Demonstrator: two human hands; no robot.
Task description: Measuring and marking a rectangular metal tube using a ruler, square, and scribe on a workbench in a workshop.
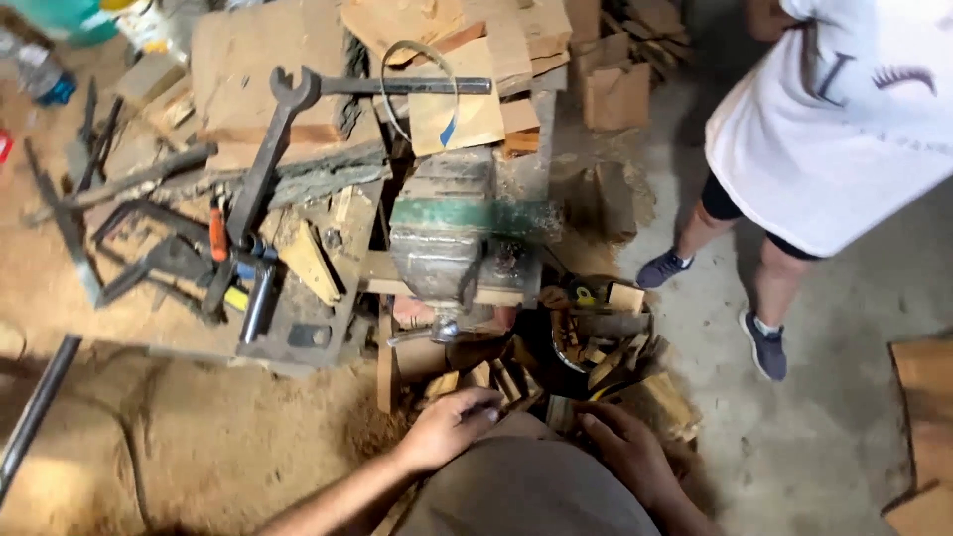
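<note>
Hands are reaching into wood offcuts heaped below a bench vise.

Left hand (pixel 449 429) is curling loosely over the wood scraps (pixel 501 382), fingers bent, though whether it is gripping one is unclear; right hand (pixel 627 449) is lying partly open beside the round container (pixel 594 333) of blocks, holding nothing visible. Scraps are sitting just under the vise (pixel 452 238), near the big wrench (pixel 266 164). Pieces are looking light, stiff and splintery, so probably best pinched across the flat faces. Another person (pixel 839 119) is standing nearby.
</note>
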